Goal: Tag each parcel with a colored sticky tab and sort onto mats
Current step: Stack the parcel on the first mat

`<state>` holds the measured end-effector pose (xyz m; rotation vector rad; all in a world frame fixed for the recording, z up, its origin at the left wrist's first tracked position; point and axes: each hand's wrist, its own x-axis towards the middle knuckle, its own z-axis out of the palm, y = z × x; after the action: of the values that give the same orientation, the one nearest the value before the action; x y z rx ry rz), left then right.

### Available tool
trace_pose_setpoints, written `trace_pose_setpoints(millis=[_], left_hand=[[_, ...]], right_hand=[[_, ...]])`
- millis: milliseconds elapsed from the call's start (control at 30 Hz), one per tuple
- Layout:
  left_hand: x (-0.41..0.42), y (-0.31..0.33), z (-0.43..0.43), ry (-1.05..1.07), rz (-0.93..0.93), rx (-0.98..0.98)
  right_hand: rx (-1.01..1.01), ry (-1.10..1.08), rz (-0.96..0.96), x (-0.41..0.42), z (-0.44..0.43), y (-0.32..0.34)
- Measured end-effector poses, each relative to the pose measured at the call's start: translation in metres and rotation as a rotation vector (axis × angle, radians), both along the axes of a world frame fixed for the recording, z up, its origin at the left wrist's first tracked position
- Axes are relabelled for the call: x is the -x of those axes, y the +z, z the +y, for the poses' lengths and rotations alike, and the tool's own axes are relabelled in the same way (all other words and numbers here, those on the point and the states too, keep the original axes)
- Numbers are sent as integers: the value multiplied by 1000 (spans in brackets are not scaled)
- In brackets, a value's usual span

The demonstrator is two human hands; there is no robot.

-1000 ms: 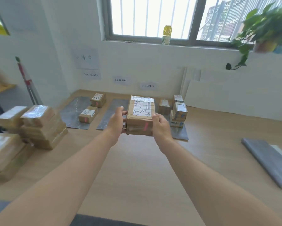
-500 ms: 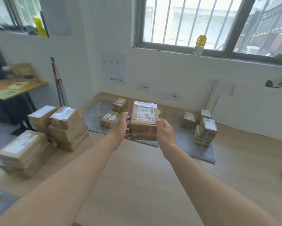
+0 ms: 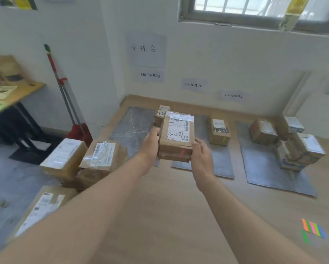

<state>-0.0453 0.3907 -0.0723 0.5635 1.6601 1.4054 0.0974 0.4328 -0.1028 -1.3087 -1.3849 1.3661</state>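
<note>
We hold a parcel [image 3: 178,138] in the air between both hands, the left hand [image 3: 150,143] gripping its left side and the right hand [image 3: 201,157] gripping its right, with a pink tab [image 3: 181,153] showing on its near face. It hangs above the near ends of the left mat [image 3: 129,126] and middle mat [image 3: 220,164], well apart from the right mat [image 3: 264,168] and its stack [image 3: 300,151]. To place it well, we judge we should match the tab's colour to the proper mat, carry the parcel level, and set it flat on bare mat, label up, before letting go.
</note>
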Motion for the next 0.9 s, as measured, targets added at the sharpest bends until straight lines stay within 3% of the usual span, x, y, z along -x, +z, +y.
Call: trace_pose_setpoints(millis=[500, 900], left_hand=[[110, -18, 115, 22, -101, 12], [170, -70, 233, 159, -110, 7]], right_hand=[[19, -17, 49, 108, 102, -6], [147, 68, 60, 177, 222, -64]])
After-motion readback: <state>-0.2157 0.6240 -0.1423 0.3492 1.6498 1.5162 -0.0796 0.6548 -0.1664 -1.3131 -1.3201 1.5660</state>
